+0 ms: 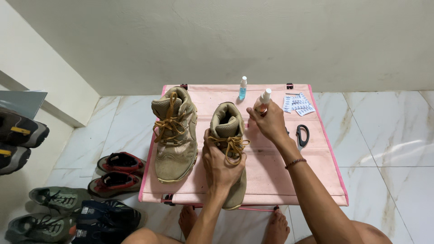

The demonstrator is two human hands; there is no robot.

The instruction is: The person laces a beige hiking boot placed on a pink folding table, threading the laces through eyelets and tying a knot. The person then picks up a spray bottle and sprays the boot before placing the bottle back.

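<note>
Left hand [221,165] clamped over the laced top of a tan suede lace-up boot [228,135], toe toward the person, long axis running front-to-back on the pink fabric folding table [271,180]. Right hand [270,122], just right of the boot's collar, grips a small white-capped spray bottle [263,100] angled at the opening. Two tan boots, second one [174,135] left of the left hand. Two spray bottles, blue one [242,88] beyond. One pair of black scissors [302,135].
</note>
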